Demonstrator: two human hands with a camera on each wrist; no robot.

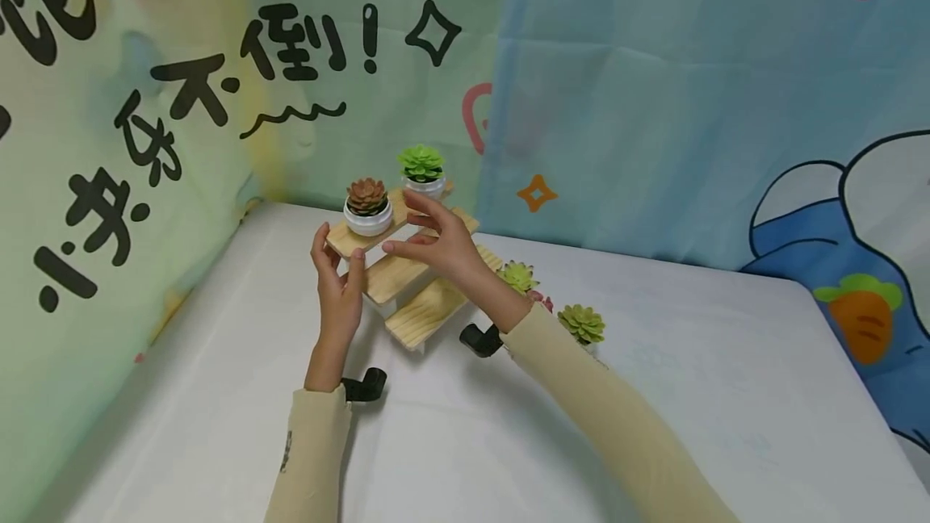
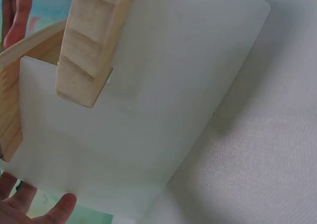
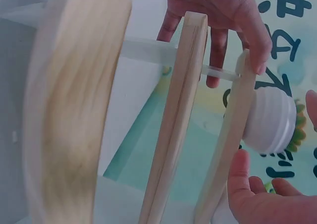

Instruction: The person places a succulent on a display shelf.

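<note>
A stepped plant stand with pale wooden shelves [image 1: 425, 315] and a white side panel [image 2: 148, 110] stands on the white table. On its top shelf [image 1: 345, 242] sits a brown succulent in a white pot [image 1: 368, 218]; behind it is a green succulent in a white pot [image 1: 422, 166]. My left hand [image 1: 339, 289] holds the left end of the stand, thumb in front and fingers around the far side. Just right of the brown succulent's pot is my right hand [image 1: 449, 247], thumb and fingers spread apart and holding nothing. The right wrist view shows its fingertips close to the pot.
To the right of the stand, partly hidden by my right sleeve, are a yellow-green succulent [image 1: 517, 274], a pink one [image 1: 539, 298] and another green one [image 1: 582, 323]. A printed cloth backdrop [image 1: 625, 135] rises behind and to the left of the table [image 1: 690, 361].
</note>
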